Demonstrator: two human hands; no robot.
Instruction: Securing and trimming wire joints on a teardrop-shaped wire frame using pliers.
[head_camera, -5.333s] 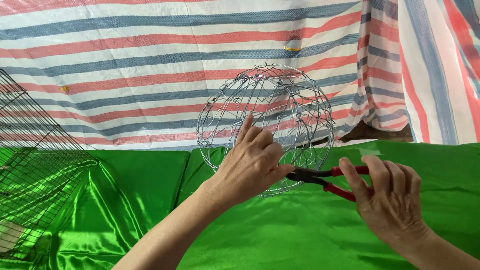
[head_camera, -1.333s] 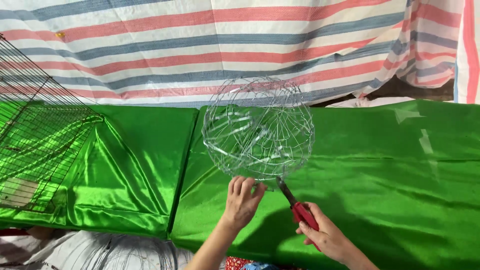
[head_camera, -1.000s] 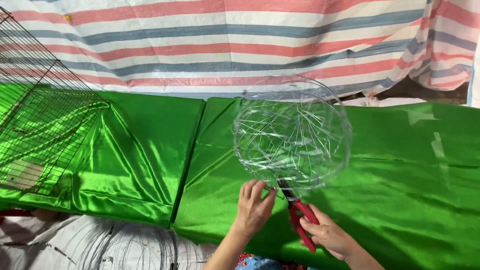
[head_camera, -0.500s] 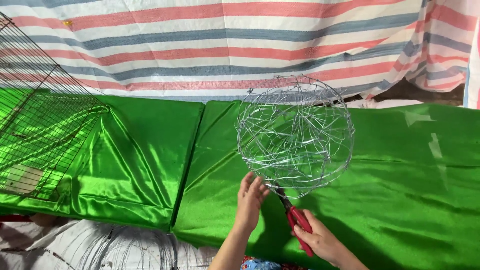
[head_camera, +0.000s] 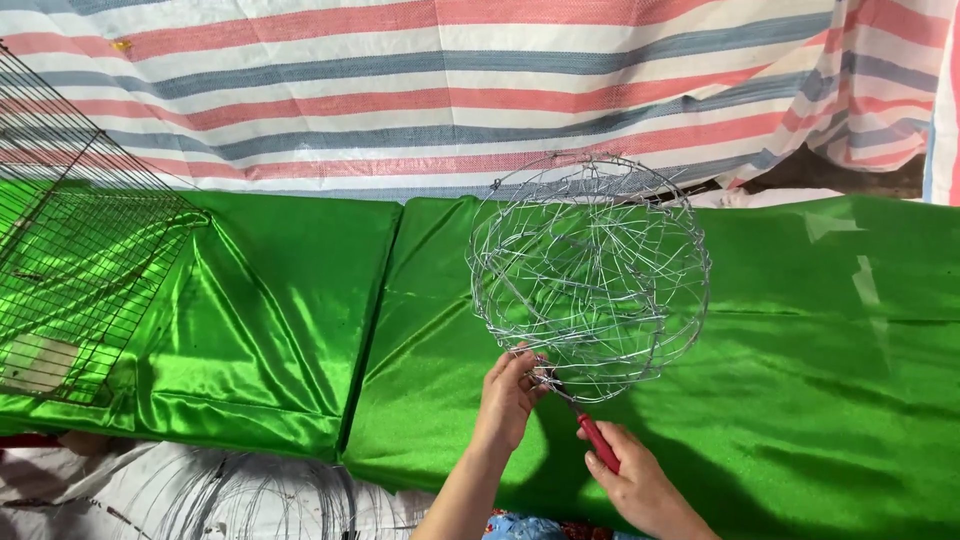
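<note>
- Wire basket (head_camera: 590, 275) stood above both hands, over green cloth (head_camera: 800, 380).
- Left hand (head_camera: 507, 398) pinched its lower rim.
- Right hand (head_camera: 640, 488) gripped red-handled pliers (head_camera: 590, 432), tip at the rim.

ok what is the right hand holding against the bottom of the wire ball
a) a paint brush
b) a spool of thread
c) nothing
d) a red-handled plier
d: the right hand grips red-handled pliers whose tip meets the wire ball at its lower edge, beside the left hand.
</note>
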